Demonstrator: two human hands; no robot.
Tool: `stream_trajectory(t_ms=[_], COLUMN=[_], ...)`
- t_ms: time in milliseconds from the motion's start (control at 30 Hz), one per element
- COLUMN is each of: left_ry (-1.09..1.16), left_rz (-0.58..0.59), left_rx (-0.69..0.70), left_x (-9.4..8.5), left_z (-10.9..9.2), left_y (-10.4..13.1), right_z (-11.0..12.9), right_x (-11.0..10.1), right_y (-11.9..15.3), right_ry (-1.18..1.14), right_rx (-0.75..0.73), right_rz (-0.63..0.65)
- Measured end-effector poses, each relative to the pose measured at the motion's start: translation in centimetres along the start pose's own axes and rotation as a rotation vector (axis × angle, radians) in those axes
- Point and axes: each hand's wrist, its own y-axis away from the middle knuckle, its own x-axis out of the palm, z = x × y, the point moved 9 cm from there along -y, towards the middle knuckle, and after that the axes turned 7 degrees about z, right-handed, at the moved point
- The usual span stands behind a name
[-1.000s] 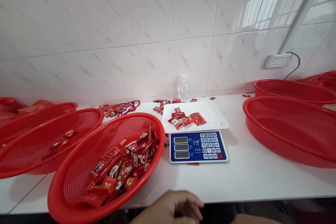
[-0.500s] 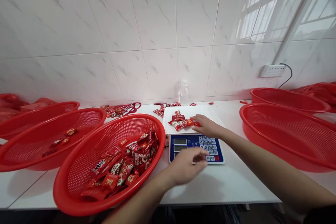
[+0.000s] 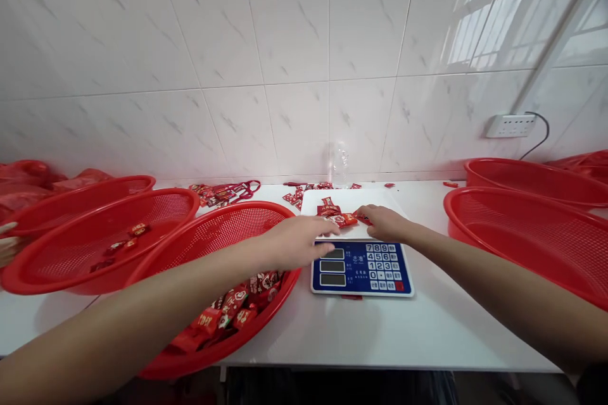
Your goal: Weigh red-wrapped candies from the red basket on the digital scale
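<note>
My right hand (image 3: 384,223) is over the white pan (image 3: 311,201) of a weighing scale, its fingers bent around a small red packet (image 3: 363,218) at the pan's middle. Beside it lies a small pile of red snack packets (image 3: 337,215). My left hand (image 3: 299,240) reaches across a red basket (image 3: 256,210), thumb and fingers apart, its tips just short of the pile. Nothing shows in its grasp. More red packets (image 3: 228,310) fill the basket's bottom, partly hidden by my left forearm. The scale's blue keypad panel (image 3: 358,269) faces me.
Two more red baskets (image 3: 61,228) stand at left, one with a few packets (image 3: 128,243). Another person's hand (image 3: 7,247) shows at the left edge. Red baskets (image 3: 522,202) stand at right. A clear bottle (image 3: 340,164), loose packets and red strips (image 3: 223,193) lie along the tiled wall.
My left hand has moved up and left, from in front of the keypad to the pan's near left corner. My right hand stays at the packets. Another person's hand has appeared at far left.
</note>
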Motion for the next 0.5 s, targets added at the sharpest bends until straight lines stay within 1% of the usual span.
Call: stream_trajectory(t_ms=[67, 133, 200, 267, 333, 367, 433, 500], left_ry=[-0.139, -0.23, -0.275, -0.283, -0.269, -0.259, -0.237, -0.211], left_rz=[0.001, 0.053, 0.124, 0.19, 0.232, 0.242, 0.248, 0.241], left_rx=[-0.003, -0.039, -0.062, -0.087, -0.108, -0.114, -0.125, -0.154], left_x=[0.0, 0.5, 1.3, 2.1, 2.6, 2.7, 2.8, 2.8], left_z=[1.8, 3.8, 5.5, 7.0, 8.4, 8.9, 9.9, 10.8], left_y=[-3.2, -6.1, -8.3, -9.8, -10.7, -10.9, -11.1, -11.1], right_z=[0.1, -0.2, -1.0, -2.5, -4.9, -6.5, -10.5, -15.0], right_x=[0.0, 0.1, -0.2, -1.0, -2.5, -3.4, -5.0, -6.0], right_y=[0.0, 0.2, 0.5, 1.4, 2.8, 3.8, 6.4, 9.1], right_ry=[0.046, 0.071, 0.086, 0.093, 0.084, 0.075, 0.064, 0.068], right_rx=[0.032, 0.06, 0.087, 0.121, 0.167, 0.203, 0.304, 0.377], right_rz=[-0.018, -0.026, -0.032, -0.068, -0.133, -0.172, -0.253, -0.304])
